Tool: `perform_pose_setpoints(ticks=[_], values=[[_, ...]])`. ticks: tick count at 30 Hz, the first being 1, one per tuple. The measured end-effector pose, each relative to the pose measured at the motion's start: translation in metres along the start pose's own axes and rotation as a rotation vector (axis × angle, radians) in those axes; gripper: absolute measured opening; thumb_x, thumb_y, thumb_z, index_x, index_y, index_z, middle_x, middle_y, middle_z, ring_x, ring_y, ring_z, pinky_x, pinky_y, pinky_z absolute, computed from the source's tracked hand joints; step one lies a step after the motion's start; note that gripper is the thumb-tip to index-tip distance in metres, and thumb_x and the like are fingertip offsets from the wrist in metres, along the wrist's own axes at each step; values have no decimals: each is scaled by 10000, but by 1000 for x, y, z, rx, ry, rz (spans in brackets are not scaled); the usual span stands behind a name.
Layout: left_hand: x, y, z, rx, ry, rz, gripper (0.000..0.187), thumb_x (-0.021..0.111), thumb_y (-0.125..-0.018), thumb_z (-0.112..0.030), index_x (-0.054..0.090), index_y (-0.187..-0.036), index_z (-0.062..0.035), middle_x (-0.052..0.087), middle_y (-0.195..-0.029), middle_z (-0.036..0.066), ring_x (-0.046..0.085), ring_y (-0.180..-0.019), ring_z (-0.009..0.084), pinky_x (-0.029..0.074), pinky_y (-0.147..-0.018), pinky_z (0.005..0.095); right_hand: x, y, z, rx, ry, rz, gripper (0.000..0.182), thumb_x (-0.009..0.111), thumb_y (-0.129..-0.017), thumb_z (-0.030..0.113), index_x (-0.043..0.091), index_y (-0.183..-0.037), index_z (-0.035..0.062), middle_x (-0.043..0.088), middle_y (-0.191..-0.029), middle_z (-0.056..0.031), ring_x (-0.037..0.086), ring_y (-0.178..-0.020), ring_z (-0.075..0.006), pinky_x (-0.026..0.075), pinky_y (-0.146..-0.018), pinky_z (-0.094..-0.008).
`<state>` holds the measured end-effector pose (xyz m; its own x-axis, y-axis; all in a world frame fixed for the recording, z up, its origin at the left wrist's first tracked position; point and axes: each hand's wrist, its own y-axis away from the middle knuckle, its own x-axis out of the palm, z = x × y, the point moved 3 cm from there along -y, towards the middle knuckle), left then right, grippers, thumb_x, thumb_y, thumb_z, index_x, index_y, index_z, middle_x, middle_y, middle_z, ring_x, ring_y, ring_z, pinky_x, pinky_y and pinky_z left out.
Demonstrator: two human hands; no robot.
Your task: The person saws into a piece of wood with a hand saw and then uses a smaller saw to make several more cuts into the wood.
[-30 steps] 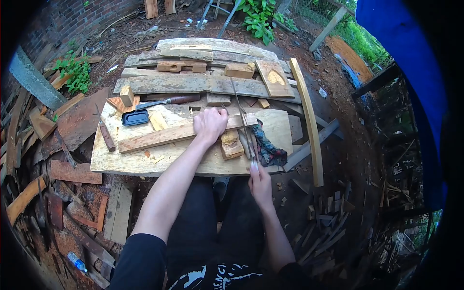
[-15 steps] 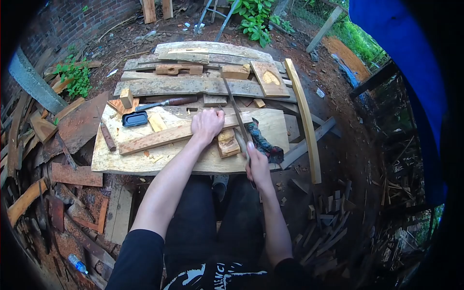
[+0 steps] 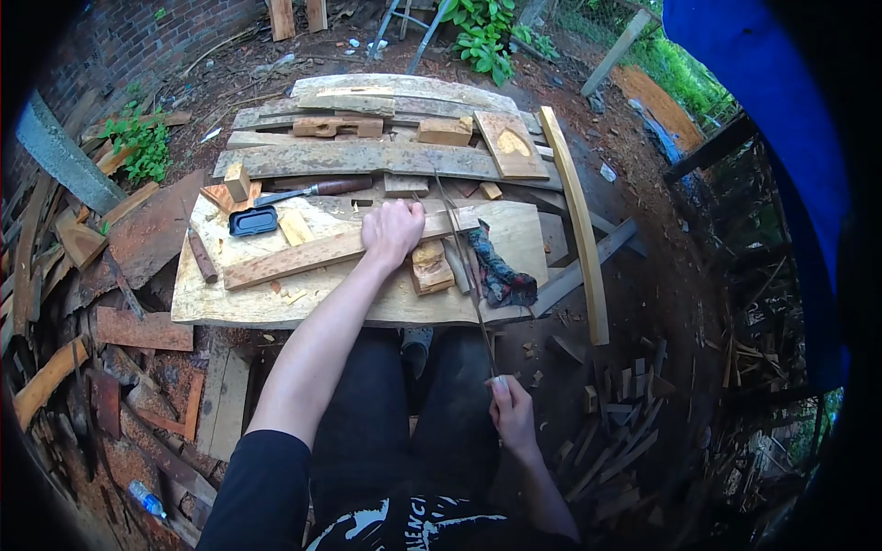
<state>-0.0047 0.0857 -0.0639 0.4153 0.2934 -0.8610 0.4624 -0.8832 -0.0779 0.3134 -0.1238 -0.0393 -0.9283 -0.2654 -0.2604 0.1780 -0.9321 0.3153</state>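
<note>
My left hand (image 3: 393, 231) is closed over a long wooden strip (image 3: 294, 262), pressing it against the pale slab bench (image 3: 211, 308). A short wooden block (image 3: 432, 271) lies under the strip's right part. My right hand (image 3: 512, 413) is closed round the handle of a handsaw (image 3: 480, 317), low in front of the bench edge. The saw's thin blade, seen nearly edge-on, runs up from the hand and crosses the strip near its right end. How deep it sits in the wood cannot be made out. A dark patterned cloth (image 3: 501, 274) lies right of the blade.
On the bench's left are a black tray (image 3: 253, 220), a wooden-handled tool (image 3: 202, 257) and a dark-handled blade (image 3: 342, 185). Weathered planks (image 3: 294, 162) lie behind. A long pale board (image 3: 577, 234) stands at the right. Scrap wood (image 3: 634, 395) covers the ground.
My right hand has drawn the saw back toward my body, down and slightly right. My left hand and the strip have stayed in place.
</note>
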Motion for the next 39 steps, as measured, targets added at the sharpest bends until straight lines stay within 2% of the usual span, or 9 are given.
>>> perform_pose_setpoints(ticks=[3, 13, 16, 19, 25, 28, 33, 35, 39], values=[[4, -1, 1, 70, 19, 22, 544, 411, -972, -375, 784, -871, 8, 734, -927, 280, 732, -856, 430, 569, -811, 514, 1, -13, 15, -70, 104, 25, 433, 461, -1105, 394, 645, -998, 17, 442, -522, 39, 394, -423, -38, 281, -416, -242], [-4, 4, -2, 74, 43, -13, 520, 433, -960, -370, 776, -882, 13, 726, -877, 289, 730, -843, 448, 573, -813, 530, 63, -164, 40, -117, 51, -3, 479, 517, -1075, 488, 646, -944, 46, 431, -520, 44, 371, -386, -45, 276, -375, -251], [-3, 1, 0, -4, 42, -18, 535, 437, -957, -386, 779, -898, 22, 731, -884, 284, 735, -860, 443, 574, -826, 520, 66, -146, 24, -282, 40, -76, 445, 511, -1085, 456, 644, -971, 46, 420, -524, 54, 370, -390, -40, 269, -375, -245], [1, -5, 1, -41, 23, 62, 554, 434, -956, -397, 779, -912, 34, 735, -904, 282, 737, -882, 441, 572, -841, 512, 45, -102, 4, -201, -51, 22, 400, 484, -1101, 404, 648, -1062, 41, 418, -535, 62, 367, -409, -31, 267, -388, -232], [2, -2, 2, 6, 25, 6, 547, 434, -959, -383, 785, -841, 20, 740, -862, 261, 749, -836, 405, 578, -801, 485, 1, -4, -37, -68, -26, 27, 396, 479, -1096, 392, 642, -1136, 33, 435, -566, 51, 368, -451, -22, 268, -417, -218], [0, -1, -2, 65, 58, -1, 555, 428, -963, -380, 782, -830, 27, 736, -852, 266, 748, -837, 405, 580, -810, 482, 4, -11, -11, -34, -58, 44, 321, 578, -1071, 333, 634, -1062, 17, 453, -680, 66, 416, -541, -17, 312, -484, -219], [-4, -6, 1, -34, 54, 104, 578, 397, -981, -386, 772, -908, 48, 726, -937, 299, 719, -940, 457, 554, -898, 509, -18, -44, -16, 59, -148, 76, 524, 419, -1101, 486, 672, -1065, 29, 463, -544, 21, 385, -417, -39, 273, -406, -232], [-1, -6, 4, 25, 24, 44, 584, 388, -972, -369, 777, -846, 48, 729, -879, 293, 739, -853, 430, 578, -827, 487, -38, -43, 0, 94, -139, 136, 530, 432, -1095, 500, 677, -1051, 32, 466, -551, 29, 395, -424, -42, 284, -411, -228], [-2, -4, 1, 37, 24, 31, 586, 389, -971, -374, 775, -848, 49, 727, -884, 296, 738, -860, 431, 576, -832, 493, -31, -42, 25, 94, -95, 119, 514, 474, -1086, 497, 684, -1017, 33, 448, -549, 36, 399, -433, -41, 289, -415, -234]])
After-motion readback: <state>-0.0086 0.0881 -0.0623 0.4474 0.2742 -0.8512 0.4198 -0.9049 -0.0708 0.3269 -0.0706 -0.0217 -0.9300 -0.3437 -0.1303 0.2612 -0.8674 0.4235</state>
